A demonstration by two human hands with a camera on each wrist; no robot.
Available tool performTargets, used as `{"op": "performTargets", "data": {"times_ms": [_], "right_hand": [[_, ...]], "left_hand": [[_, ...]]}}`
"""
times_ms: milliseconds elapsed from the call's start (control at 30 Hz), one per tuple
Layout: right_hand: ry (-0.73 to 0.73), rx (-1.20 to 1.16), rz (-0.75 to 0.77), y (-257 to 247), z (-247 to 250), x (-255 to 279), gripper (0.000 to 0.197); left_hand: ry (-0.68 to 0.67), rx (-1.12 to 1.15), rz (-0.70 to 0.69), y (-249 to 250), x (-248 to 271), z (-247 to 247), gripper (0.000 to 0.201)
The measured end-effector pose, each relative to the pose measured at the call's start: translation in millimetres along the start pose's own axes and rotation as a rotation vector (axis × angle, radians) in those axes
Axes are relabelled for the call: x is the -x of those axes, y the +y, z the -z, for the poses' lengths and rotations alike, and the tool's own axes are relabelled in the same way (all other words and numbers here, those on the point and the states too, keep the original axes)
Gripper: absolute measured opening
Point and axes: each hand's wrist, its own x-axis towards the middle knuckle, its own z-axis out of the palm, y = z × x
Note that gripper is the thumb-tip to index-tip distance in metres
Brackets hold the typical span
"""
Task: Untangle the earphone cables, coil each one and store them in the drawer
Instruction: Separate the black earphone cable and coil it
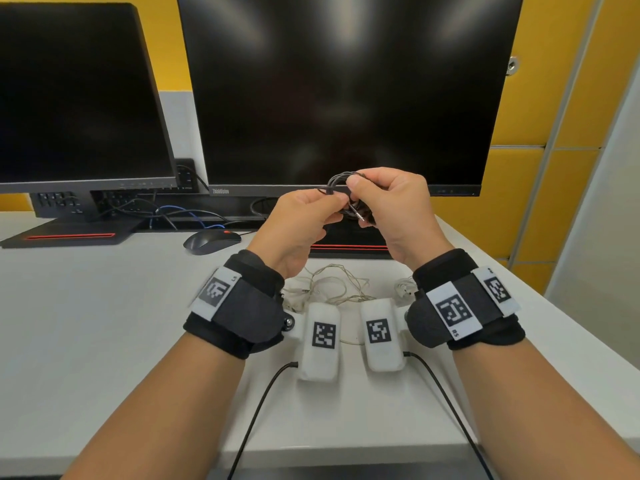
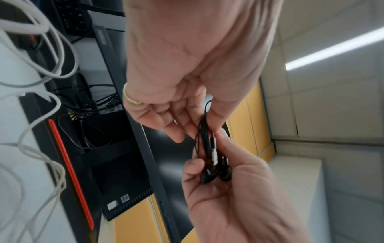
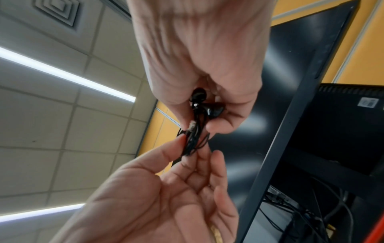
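A coiled black earphone cable point(image 1: 341, 181) is held up between both hands in front of the right monitor. My left hand point(image 1: 322, 206) pinches one side of the coil point(image 2: 204, 131) between thumb and fingers. My right hand point(image 1: 377, 192) grips the other side, with the two black earbuds point(image 3: 207, 106) tucked in its fingers. The silver jack plug point(image 1: 358, 214) sticks out below the coil. A tangled white earphone cable point(image 1: 329, 285) lies loose on the desk below my wrists. No drawer is in view.
Two dark monitors point(image 1: 339, 91) stand at the back of the white desk point(image 1: 104, 306), with a black mouse point(image 1: 211, 241) and a mess of cables point(image 1: 180, 216) behind. The desk's right edge point(image 1: 554, 306) runs beside a yellow wall.
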Motion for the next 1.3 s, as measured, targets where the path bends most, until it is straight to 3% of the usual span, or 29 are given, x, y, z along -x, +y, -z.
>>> {"op": "performTargets", "data": {"times_ms": [233, 467, 567, 633, 700, 767, 833, 933, 1133, 1300], "right_hand": [[0.007, 0.002, 0.003, 0.2, 2.6, -0.4, 0.011], [0.076, 0.007, -0.005, 1.1, 8.5, -4.7, 0.014], [0.090, -0.015, -0.021, 1.3, 9.0, -6.0, 0.016], [0.058, -0.065, -0.064, 0.2, 7.5, -5.5, 0.014], [-0.030, -0.213, -0.168, -2.8, 7.0, -4.6, 0.012], [-0.137, -0.323, -0.263, -4.3, 8.1, -4.3, 0.014], [-0.213, -0.361, -0.309, -4.4, 8.6, -3.5, 0.021], [-0.187, -0.336, -0.321, -3.1, 7.8, -2.8, 0.024], [-0.073, -0.281, -0.281, -2.4, 6.0, -1.9, 0.011], [-0.059, -0.277, -0.265, -2.1, 6.1, -2.8, 0.017]], "left_hand": [[-0.266, 0.234, 0.114, 5.7, 4.3, 5.1, 0.008], [-0.332, 0.173, 0.141, 5.2, 5.3, 7.2, 0.024], [-0.274, -0.075, 0.080, 4.7, 4.0, 10.1, 0.013], [-0.121, -0.198, -0.011, 1.7, 0.1, 10.6, 0.010], [0.059, -0.135, -0.095, -2.8, -4.9, 10.2, 0.013], [0.157, 0.021, -0.150, -4.3, -8.2, 9.6, 0.010], [0.148, 0.155, -0.171, -4.1, -9.1, 9.5, 0.008], [0.065, 0.258, -0.167, -2.8, -7.2, 8.7, 0.015], [-0.039, 0.177, -0.195, -0.6, -2.7, 6.8, 0.018], [-0.063, 0.146, -0.218, -1.0, -1.7, 6.6, 0.020]]}}
